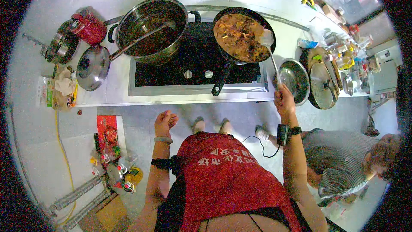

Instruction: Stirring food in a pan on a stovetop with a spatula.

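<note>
My right hand (pixel 284 100) grips the handle of a metal spatula (pixel 274 62), whose blade rests at the right side of the food in a black frying pan (pixel 221 76). The brown, chunky food (pixel 238 37) fills much of the pan, which sits on the right of a black glass cooktop (pixel 196 54). My left hand (pixel 165 120) is in front of the counter's edge with fingers loosely curled, holding nothing. On the cooktop's left stands a large steel pot (pixel 151 56) with dark contents; a long-handled ladle (pixel 141 39) lies across it.
A glass lid (pixel 93 67) and a red pot (pixel 91 29) are at the left. A steel bowl (pixel 302 80), a lidded pan (pixel 322 87) and several bottles (pixel 346 59) line the right. Oil bottles (pixel 132 175) stand on the floor. Another person (pixel 341 158) is close at my right.
</note>
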Demonstrator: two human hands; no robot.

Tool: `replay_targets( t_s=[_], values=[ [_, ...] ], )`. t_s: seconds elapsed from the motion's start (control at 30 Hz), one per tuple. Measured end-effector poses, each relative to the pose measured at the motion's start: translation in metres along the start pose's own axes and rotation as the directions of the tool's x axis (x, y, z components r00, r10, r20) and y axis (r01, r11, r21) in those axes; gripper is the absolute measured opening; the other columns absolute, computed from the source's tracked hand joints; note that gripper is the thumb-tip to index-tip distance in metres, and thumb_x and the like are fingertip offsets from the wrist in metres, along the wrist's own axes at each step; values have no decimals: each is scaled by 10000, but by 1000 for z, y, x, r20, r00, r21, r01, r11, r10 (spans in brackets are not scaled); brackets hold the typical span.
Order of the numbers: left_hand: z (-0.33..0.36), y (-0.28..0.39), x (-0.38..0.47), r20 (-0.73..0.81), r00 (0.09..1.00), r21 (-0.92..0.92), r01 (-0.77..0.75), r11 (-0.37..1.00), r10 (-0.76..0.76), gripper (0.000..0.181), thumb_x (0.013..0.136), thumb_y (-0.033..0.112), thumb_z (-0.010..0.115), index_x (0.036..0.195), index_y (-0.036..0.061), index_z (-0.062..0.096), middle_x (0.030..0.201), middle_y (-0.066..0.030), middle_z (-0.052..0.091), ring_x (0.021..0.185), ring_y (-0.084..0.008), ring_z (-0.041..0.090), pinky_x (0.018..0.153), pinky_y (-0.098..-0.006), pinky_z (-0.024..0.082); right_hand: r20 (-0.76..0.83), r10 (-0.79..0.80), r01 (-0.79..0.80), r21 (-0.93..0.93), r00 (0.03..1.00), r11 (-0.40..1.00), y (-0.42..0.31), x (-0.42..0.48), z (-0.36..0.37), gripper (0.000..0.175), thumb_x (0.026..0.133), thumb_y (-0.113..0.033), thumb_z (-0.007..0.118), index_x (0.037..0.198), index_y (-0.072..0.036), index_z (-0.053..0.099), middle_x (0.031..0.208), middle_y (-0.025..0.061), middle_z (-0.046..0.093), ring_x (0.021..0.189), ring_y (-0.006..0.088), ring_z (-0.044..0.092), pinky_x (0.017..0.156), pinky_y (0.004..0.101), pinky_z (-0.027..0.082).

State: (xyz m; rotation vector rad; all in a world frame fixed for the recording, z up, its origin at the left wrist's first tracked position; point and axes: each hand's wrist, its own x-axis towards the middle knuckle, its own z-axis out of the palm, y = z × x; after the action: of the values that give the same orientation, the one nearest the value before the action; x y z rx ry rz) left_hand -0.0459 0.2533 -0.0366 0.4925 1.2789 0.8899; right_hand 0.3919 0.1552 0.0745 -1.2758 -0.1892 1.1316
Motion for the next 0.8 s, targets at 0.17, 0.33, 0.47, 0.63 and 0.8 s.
replay_targets(
  t_s=[0.17,0.33,0.47,0.63,0.8],
  values=[
    [0,-2,3,-9,1000,-5,11,1000,-11,224,814,203,629,946,58,521,812,-109,639,648,-183,630,543,-252,504,-59,-101,87,-207,993,975,23,33,-14,136,868,-171,530,982,-98,522,568,-26,441,365,28,307,309,151,236],
    [-12,-3,4,42,999,38,-17,999,15,228,827,198,607,976,48,521,816,-117,640,653,-185,631,546,-256,502,-141,-34,18,-115,989,993,20,24,32,141,853,-161,557,978,-96,543,582,-26,464,385,18,345,310,146,241],
    [-18,-2,1,26,999,16,-28,999,28,231,833,203,598,980,41,525,813,-118,640,652,-188,631,545,-256,501,-132,-54,27,-198,990,980,27,29,28,288,827,-91,577,1108,-51,526,652,-7,519,520,69,463,430,199,377],
    [-24,4,-4,-14,1000,21,-11,1000,11,233,833,210,596,965,29,531,808,-116,640,647,-188,631,549,-255,501,-157,-107,84,-145,982,986,42,33,28,211,834,-132,585,1033,-71,552,585,-36,474,402,20,375,311,155,253],
    [-32,3,-1,-16,1000,63,-4,998,6,240,825,220,608,959,35,537,810,-113,641,644,-189,631,552,-257,500,-227,-177,143,-157,958,977,51,27,29,290,832,-112,579,1114,-66,530,577,-46,466,395,24,370,315,160,260]
  ],
)
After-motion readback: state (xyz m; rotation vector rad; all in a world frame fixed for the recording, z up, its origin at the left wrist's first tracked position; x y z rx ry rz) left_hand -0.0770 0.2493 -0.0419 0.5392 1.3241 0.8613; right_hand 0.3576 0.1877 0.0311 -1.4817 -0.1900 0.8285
